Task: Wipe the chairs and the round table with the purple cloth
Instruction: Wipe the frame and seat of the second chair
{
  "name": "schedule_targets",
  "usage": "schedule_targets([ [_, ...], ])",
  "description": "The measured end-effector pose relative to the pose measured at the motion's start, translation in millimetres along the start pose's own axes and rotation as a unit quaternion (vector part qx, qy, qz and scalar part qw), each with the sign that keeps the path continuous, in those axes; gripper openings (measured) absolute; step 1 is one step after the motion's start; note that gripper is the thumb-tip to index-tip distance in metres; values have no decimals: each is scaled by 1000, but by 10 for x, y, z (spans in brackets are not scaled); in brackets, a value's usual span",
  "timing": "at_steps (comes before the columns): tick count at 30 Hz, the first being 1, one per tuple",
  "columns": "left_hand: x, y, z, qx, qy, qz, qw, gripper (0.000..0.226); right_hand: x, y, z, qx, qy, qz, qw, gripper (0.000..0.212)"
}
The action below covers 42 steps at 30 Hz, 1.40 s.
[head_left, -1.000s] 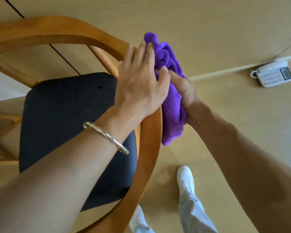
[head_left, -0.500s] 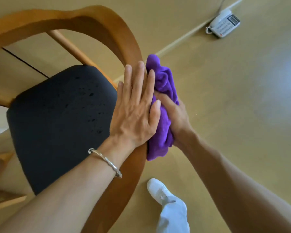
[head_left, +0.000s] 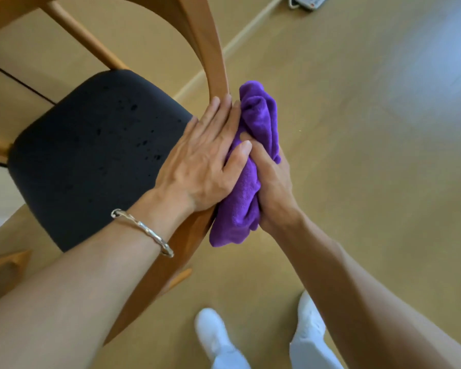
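- The purple cloth [head_left: 253, 169] is bunched in the right hand [head_left: 274, 182] and pressed against the outer side of the chair's curved wooden rail [head_left: 210, 54]. Its loose end hangs below the palm.
- The left hand [head_left: 200, 161] lies on the rail's inner side, directly opposite the cloth, with the black seat [head_left: 91, 145] just to its left.
- A tan floor [head_left: 357, 155] lies beneath both hands, and a telephone [head_left: 306, 1] sits well away at the top edge.
- The right hand's thumb and fingers curl round the cloth.
- The left hand's fingers are straight and together, flat on the rail, with the thumb tip touching the cloth.
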<state>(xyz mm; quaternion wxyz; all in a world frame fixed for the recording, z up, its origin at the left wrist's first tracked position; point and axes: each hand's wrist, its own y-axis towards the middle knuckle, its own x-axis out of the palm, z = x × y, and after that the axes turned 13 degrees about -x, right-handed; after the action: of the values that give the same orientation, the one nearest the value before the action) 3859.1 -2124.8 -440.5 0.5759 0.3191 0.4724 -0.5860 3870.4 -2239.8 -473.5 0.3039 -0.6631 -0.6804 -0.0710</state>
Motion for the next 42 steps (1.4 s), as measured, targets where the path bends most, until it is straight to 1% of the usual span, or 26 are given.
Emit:
schedule_targets([
  [2, 1, -2, -27, 28, -13, -7, 1000, 67, 12, -113, 52, -27, -1, 19, 999, 26],
  [4, -7, -76, -72, 52, -22, -13, 998, 66, 80, -222, 92, -68, -28, 42, 996, 22],
  [6, -5, -271, -177, 67, -26, -2, 997, 67, 155, -333, 124, -104, -53, 88, 989, 27],
  [8, -8, -481, -307, 81, -15, 2, 997, 65, 230, -423, 160, -141, -78, 131, 978, 40],
  [9, -5, -574, -372, 89, -13, -5, 996, 64, 268, -485, 175, -151, -99, 143, 973, 44],
  [11, -17, -713, -469, 110, -20, -20, 994, 62, 303, -643, 209, -160, -134, 157, 965, 42],
  [14, -62, -929, -587, 132, -39, -31, 990, 62, 353, -1009, 368, -160, -124, 179, 963, 40],
  [16, -87, -1098, -700, 140, -54, -38, 988, 61, 423, -1291, 536, -168, -75, 184, 966, 38],
  [17, -102, -1178, -760, 144, -60, -42, 987, 60, 464, -1417, 624, -175, -54, 188, 965, 33],
  [19, -129, -1347, -879, 157, -73, -45, 984, 60, 572, -1648, 763, -196, -44, 202, 959, 17],
  [21, -153, -1520, -1007, 163, -78, -49, 982, 62, 685, -1855, 861, -213, -47, 213, 952, 13],
  [23, -170, -1710, -1149, 159, -74, -56, 983, 62, 784, -2067, 963, -212, -57, 223, 950, 14],
  [25, -189, -1925, -1303, 154, -70, -54, 984, 62, 877, -2277, 1075, -190, -83, 219, 954, 16],
  [27, -224, -2156, -1472, 141, -71, -52, 986, 62, 956, -2468, 1168, -157, -129, 197, 959, 28],
  [29, -253, -2375, -1635, 125, -63, -51, 989, 63, 1021, -2604, 1188, -146, -203, 162, 955, 41],
  [30, -258, -2468, -1699, 118, -58, -49, 990, 62, 1047, -2631, 1184, -151, -257, 149, 943, 45],
  [31, -259, -2546, -1754, 114, -55, -45, 991, 61, 1072, -2640, 1180, -163, -322, 142, 922, 48],
  [32, -258, -2594, -1802, 112, -54, -38, 992, 59, 1101, -2636, 1178, -180, -388, 141, 893, 48],
  [34, -251, -2611, -1893, 114, -60, -25, 991, 57, 1206, -2607, 1162, -231, -495, 151, 824, 48],
  [36, -228, -2557, -1992, 116, -73, -20, 990, 59, 1342, -2590, 1171, -286, -590, 148, 740, 48],
  [37, -217, -2491, -2033, 105, -83, -11, 991, 60, 1397, -2558, 1169, -298, -636, 144, 698, 47],
  [38, -224, -2419, -2080, 84, -92, 0, 992, 61, 1447, -2500, 1158, -293, -674, 139, 664, 46],
  [39, -248, -2364, -2149, 59, -94, 12, 994, 61, 1503, -2444, 1134, -273, -706, 122, 642, 44],
  [40, -288, -2307, -2232, 37, -88, 21, 995, 61, 1566, -2402, 1097, -247, -733, 94, 627, 42],
  [42, -361, -2176, -2404, 20, -73, 24, 997, 62, 1683, -2312, 1014, -195, -764, 29, 614, 40],
])
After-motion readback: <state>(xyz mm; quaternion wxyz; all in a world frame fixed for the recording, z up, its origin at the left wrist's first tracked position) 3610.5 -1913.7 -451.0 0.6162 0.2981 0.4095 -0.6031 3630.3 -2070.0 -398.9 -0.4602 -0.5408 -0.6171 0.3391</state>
